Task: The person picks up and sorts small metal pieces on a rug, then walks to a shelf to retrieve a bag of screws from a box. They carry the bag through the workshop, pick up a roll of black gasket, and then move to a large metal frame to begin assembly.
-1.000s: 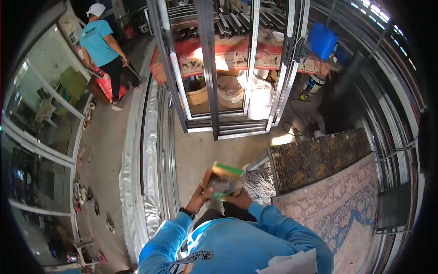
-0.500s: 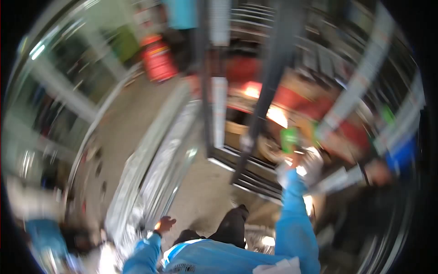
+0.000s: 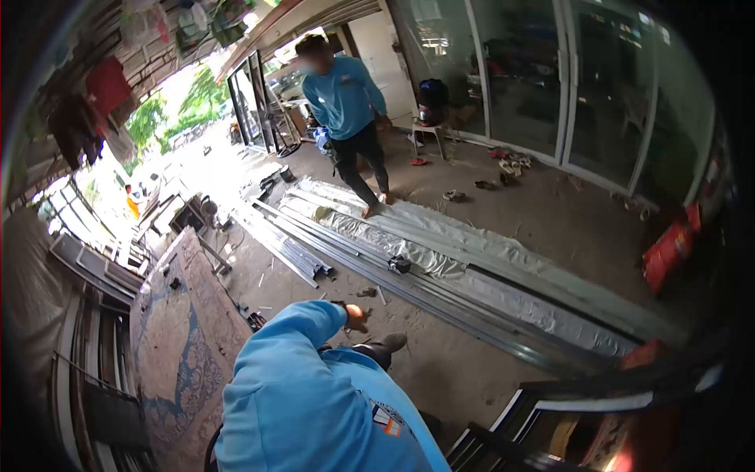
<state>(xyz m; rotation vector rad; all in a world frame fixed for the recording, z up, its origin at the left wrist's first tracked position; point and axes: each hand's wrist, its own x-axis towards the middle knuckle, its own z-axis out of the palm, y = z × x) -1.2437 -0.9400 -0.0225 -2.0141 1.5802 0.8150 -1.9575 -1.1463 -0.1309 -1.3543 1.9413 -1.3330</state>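
Head view: I note the person's left hand [image 3: 355, 316] at the end of a blue sleeve, low over the concrete floor [image 3: 464, 370]. It is too small to tell whether it is spread or curled. Long metal rails [image 3: 425, 295] lie just beyond it. The right hand is out of view. A co-worker [image 3: 346, 102] stands well apart, by foil-wrapped bundles [image 3: 409, 248].

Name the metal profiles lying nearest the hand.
The long bare rails just beyond the left hand; the foil-wrapped ones and the short bundle lie farther off.

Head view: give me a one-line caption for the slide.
Left hand hangs above the concrete floor beside long metal profiles while a co-worker in blue stands on silver sheeting.
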